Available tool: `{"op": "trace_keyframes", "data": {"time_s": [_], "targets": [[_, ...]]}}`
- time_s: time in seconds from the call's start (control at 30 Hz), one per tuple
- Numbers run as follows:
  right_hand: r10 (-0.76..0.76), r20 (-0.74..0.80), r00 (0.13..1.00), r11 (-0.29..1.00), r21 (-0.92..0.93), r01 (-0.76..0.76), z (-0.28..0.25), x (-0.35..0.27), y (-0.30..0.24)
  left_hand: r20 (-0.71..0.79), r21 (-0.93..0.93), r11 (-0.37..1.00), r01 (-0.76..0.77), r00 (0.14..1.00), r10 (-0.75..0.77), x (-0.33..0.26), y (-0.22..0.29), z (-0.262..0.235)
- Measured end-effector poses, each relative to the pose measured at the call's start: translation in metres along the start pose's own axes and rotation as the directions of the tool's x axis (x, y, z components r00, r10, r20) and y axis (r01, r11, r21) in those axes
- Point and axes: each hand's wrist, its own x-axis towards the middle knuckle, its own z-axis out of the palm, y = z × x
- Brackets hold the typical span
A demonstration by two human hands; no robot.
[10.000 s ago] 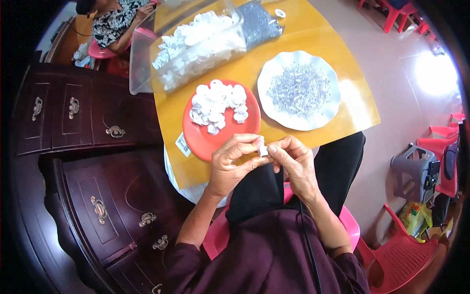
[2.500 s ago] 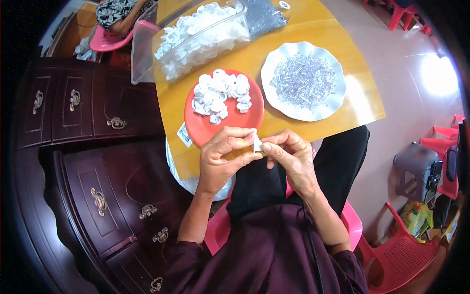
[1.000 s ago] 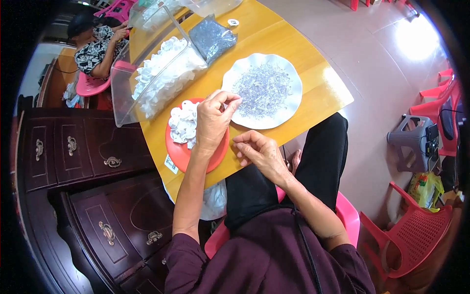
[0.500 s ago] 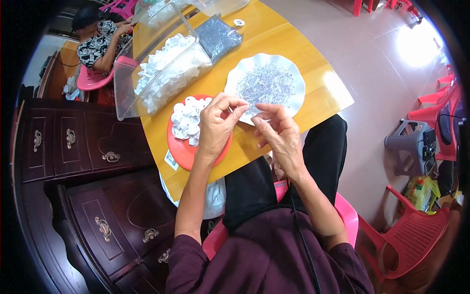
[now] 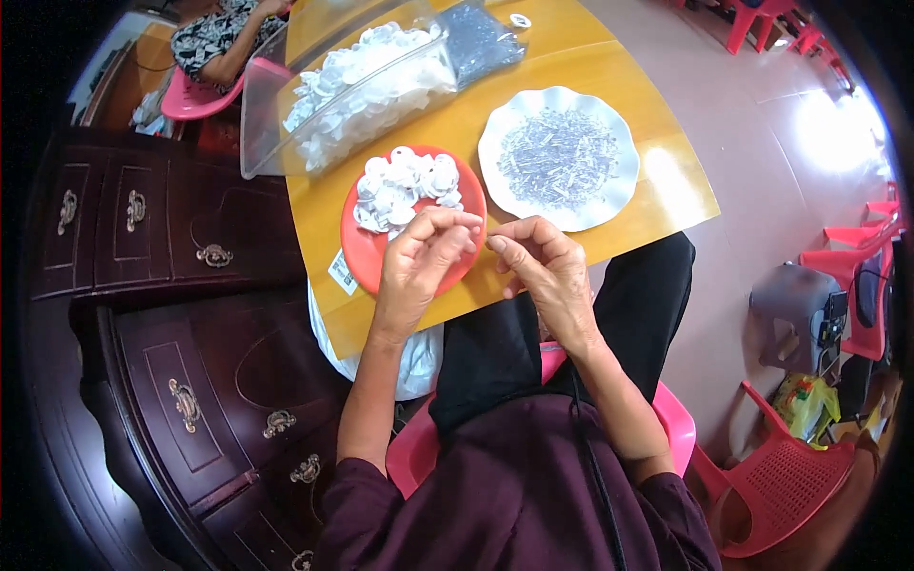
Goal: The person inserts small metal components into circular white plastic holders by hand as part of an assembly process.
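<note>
My left hand (image 5: 424, 262) hovers over the near rim of the red plate (image 5: 367, 259), which holds a heap of small white round pieces (image 5: 405, 186). Its fingertips are pinched on a small white piece that the fingers mostly hide. My right hand (image 5: 545, 271) is beside it at the table's front edge. Its thumb and forefinger are pinched on a tiny metal piece and nearly touch the left fingertips. Just beyond the right hand is a white scalloped plate (image 5: 609, 195) full of small silvery metal pieces (image 5: 557, 157).
A clear plastic tub (image 5: 267, 124) of white pieces and a grey bag (image 5: 476, 43) lie farther back on the yellow table (image 5: 657, 205). Dark wooden drawers (image 5: 181, 381) stand at the left. Red plastic chairs (image 5: 790, 485) are at the right. Another person (image 5: 224, 38) sits at the far left.
My left hand drew back from the heap on the red plate. My right hand went out to the white plate and came back. Both now meet at the table's edge.
</note>
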Motion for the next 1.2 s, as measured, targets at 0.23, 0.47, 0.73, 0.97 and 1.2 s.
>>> {"op": "trace_keyframes", "data": {"time_s": [0.23,0.47,0.73,0.97,1.2], "targets": [[0.114,0.083,0.990,0.985,0.117,-0.123,0.013,-0.002,0.006,-0.022,-0.012,0.995,0.095,0.995,-0.095,-0.022,-0.008,-0.019],[0.092,0.114,0.989,0.996,-0.029,-0.090,0.017,-0.009,0.014,-0.042,-0.134,0.982,0.130,0.990,-0.136,-0.035,-0.016,-0.023],[0.177,0.164,0.970,0.974,0.113,-0.197,0.012,-0.012,0.015,0.044,-0.122,0.992,0.035,0.999,-0.030,-0.031,-0.022,-0.029],[0.224,0.064,0.973,0.942,0.242,-0.233,0.003,-0.016,0.020,0.080,0.820,0.487,-0.300,0.903,0.422,0.010,-0.032,-0.028],[0.197,0.057,0.979,0.945,0.256,-0.206,-0.002,-0.018,0.023,0.013,0.784,0.578,-0.226,0.937,0.350,0.006,-0.030,-0.024]]}}
